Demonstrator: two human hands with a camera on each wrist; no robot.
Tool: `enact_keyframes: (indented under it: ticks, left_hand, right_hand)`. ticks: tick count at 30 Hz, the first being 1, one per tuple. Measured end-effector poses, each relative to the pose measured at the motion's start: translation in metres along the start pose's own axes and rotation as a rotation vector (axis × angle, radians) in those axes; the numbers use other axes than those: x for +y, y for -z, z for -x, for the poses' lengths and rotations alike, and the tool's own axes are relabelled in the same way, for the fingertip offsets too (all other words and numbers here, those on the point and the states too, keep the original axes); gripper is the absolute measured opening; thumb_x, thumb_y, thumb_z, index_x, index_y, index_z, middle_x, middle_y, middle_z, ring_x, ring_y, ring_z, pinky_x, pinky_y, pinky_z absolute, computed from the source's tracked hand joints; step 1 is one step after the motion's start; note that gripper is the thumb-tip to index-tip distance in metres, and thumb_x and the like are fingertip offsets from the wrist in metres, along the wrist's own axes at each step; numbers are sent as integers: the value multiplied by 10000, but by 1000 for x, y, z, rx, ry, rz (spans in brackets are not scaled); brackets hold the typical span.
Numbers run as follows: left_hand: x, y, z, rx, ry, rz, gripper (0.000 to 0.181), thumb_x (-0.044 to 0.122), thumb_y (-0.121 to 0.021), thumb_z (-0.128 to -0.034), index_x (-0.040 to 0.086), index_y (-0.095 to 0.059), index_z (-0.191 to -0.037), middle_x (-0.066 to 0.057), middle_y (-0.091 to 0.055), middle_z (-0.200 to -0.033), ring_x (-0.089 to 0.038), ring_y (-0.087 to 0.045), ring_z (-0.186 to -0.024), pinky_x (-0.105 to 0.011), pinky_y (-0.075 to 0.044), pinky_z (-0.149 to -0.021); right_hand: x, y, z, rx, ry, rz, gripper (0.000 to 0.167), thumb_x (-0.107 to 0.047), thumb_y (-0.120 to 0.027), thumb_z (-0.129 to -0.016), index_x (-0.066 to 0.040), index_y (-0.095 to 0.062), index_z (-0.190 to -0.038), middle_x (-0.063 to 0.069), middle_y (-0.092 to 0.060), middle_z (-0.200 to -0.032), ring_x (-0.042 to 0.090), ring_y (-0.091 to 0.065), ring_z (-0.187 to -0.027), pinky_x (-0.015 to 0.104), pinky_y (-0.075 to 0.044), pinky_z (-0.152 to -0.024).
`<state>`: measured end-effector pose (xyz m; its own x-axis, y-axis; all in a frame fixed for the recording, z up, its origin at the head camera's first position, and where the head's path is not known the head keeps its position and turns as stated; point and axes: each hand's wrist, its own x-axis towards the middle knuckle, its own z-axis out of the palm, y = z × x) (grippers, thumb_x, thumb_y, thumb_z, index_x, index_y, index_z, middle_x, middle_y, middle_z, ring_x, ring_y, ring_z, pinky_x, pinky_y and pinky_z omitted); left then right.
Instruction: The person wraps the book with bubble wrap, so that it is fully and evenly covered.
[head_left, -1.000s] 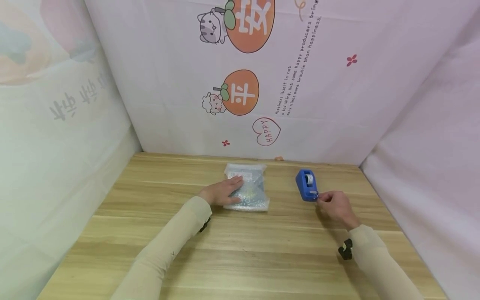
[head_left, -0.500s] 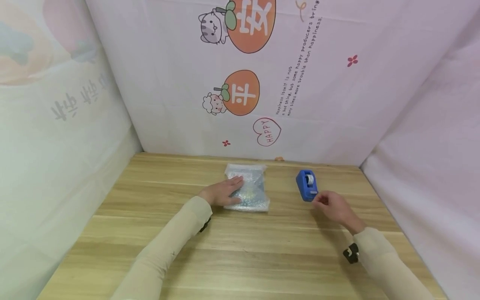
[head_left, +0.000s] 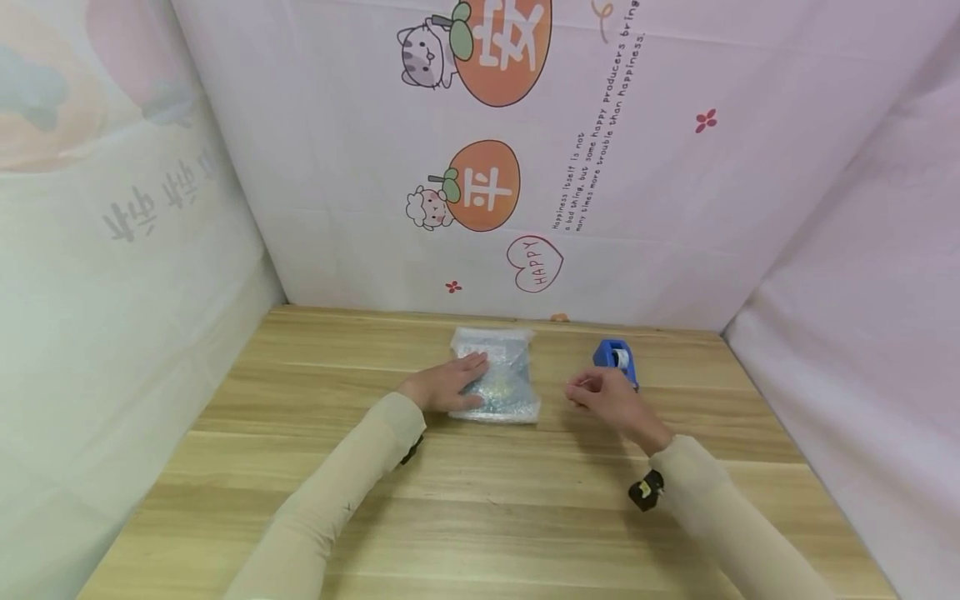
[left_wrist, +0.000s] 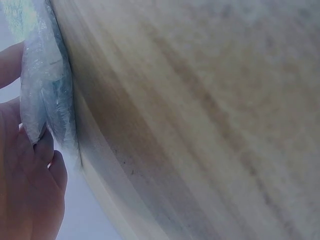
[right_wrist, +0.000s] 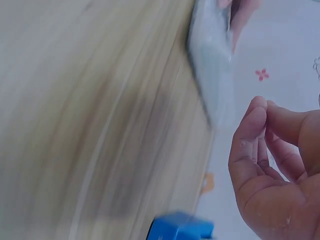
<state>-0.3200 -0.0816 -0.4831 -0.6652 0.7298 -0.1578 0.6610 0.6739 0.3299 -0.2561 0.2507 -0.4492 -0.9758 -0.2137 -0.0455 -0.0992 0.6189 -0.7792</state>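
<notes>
A flat packet in clear bubble wrap point(head_left: 506, 379) lies on the wooden table near the back wall. My left hand point(head_left: 444, 387) rests on its left side with the fingers spread. In the left wrist view, the wrap point(left_wrist: 47, 75) bulges beside that hand's fingers. My right hand point(head_left: 613, 403) is above the table, between the packet and a blue tape dispenser point(head_left: 618, 357). Its thumb and index fingertips meet, pinching what looks like a small piece of clear tape, barely visible. Part of the dispenser is hidden behind this hand; its blue body point(right_wrist: 177, 227) shows low in the right wrist view.
White printed cloth point(head_left: 360, 208) forms the back wall, close behind the packet and dispenser. Further cloth walls stand at the left point(head_left: 150, 317) and right point(head_left: 847, 333). Bare wood point(head_left: 487, 508) stretches in front of the packet between the forearms.
My right hand has left the dispenser's cutting edge and moved left toward the packet, thumb and index finger still pinched. The left hand and the packet have stayed in place.
</notes>
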Motion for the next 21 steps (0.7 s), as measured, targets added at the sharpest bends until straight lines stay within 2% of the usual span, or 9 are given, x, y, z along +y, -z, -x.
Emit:
enact_keyframes:
  ticks: [4,9,17,21]
  left_hand:
    - [-1,0,-1,-4,2,-3,785,462,-466,-1111,18,-165,-1685,-154,-97,-1788,-349,-97,-1667,-490,-166,-1362]
    - [-2,-1,-1,1,5,-4,787,463,-471,-1109,23,-166,-1686,-148,-100,-1789,-344,-98,-1668,-488,-166,-1362]
    - [-2,-1,-3,8,7,-3,781,467,-476,-1107,21,-194,-1682,-151,-122,-1787,-342,-118,-1666,-486,-187,-1358]
    - [-1,-1,-3,6,19,-7,781,484,-474,-1105,44,-198,-1687,-129,-114,-1792,-325,-114,-1669,-473,-185,-1360]
  right_hand:
    - [-13,-16,-11,-21,-24,-74,231,-188,-679,-1047,23,-728,-1126,235,-764,-1036,318,-744,-951,403,-647,-823]
    - [-26,-35,-27,-46,-104,-137,320,-283,-685,-1043,-6,-741,-1195,142,-772,-1086,211,-737,-973,388,-645,-900]
    - [-48,-57,-51,-87,-168,-305,467,-357,-653,-1059,76,-706,-1226,208,-776,-1154,91,-743,-872,279,-644,-853]
    - [-52,-63,-60,-137,-213,-373,471,-353,-615,-1078,96,-694,-1197,166,-792,-1078,71,-728,-819,248,-629,-809]
